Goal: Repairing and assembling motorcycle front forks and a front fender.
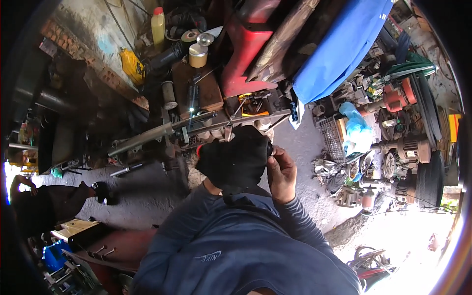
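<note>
In front of my chest hangs a black cloth (233, 160), bunched up, with a small red bit (198, 150) showing at its left edge. My left hand (211, 187) is under this cloth; only the wrist shows and the fingers are hidden. At the cloth's right edge, my right hand (282, 174) pinches a small dark round part (270, 149) between thumb and fingers. Whether that part is joined to something inside the cloth, I cannot tell.
Beyond my hands stands a cluttered workbench (209, 93) with a tin (198, 55) and tools. A long metal tube (145, 140) juts out left. A red panel (243, 59) and blue cover (339, 44) stand behind. Machine parts (413, 147) crowd the right; another person (59, 199) stands left.
</note>
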A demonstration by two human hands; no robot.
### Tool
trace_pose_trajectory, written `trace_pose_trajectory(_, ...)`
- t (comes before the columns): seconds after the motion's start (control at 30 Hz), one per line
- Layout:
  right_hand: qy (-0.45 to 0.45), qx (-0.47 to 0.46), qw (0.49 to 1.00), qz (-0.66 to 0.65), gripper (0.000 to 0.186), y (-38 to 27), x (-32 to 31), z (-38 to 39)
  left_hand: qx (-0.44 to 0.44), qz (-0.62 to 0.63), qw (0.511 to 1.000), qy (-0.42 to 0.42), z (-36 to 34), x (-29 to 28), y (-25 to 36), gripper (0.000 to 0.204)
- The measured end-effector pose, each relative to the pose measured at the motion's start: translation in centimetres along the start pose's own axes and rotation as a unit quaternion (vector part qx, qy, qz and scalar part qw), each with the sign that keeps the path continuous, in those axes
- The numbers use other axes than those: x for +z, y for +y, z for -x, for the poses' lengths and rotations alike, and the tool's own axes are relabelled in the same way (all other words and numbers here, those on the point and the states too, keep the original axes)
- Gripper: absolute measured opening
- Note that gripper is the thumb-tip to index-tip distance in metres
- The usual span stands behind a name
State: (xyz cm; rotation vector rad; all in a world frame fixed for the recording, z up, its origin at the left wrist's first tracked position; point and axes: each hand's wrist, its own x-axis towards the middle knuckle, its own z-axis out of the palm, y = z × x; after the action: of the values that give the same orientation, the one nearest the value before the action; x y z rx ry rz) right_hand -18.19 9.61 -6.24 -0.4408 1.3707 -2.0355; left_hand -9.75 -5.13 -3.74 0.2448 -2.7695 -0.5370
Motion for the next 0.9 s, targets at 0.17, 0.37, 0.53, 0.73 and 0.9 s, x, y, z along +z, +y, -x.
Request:
trace_pose_trajectory(0.17, -0.037, 0.046, 0.996, -0.065, 0.024, -2.0, -0.2, 0.8, 0.081, -0.134, 0.988, -0.013, -2.0, -2.9, 0.4, 0.068)
trace_pose_trajectory(0.37, -0.131, 0.175, 0.959, -0.183, 0.019, -3.0, -1.6, 0.7, -0.083, -0.202, 0.922, -0.320, -7.9, -9.4, 5.3, 0.057)
trace_pose_trajectory(0.53, -0.080, 0.039, 0.990, 0.107, 0.020, -2.8, -1.6, -0.4, -0.013, 0.099, 0.992, 0.081, -1.2, 4.1, -6.3, 0.050)
trace_pose_trajectory(0.73, -0.075, 0.043, 0.985, 0.152, 0.017, -2.9, -1.1, -0.9, 0.062, 0.126, 0.988, 0.060, -1.5, 0.2, -0.2, 0.050)
trace_pose_trajectory(0.9, -0.102, -0.171, 0.898, 0.392, 0.023, -1.8, -0.6, -0.7, 0.062, 0.136, 0.981, 0.121, 0.3, 1.4, -0.3, 0.047)
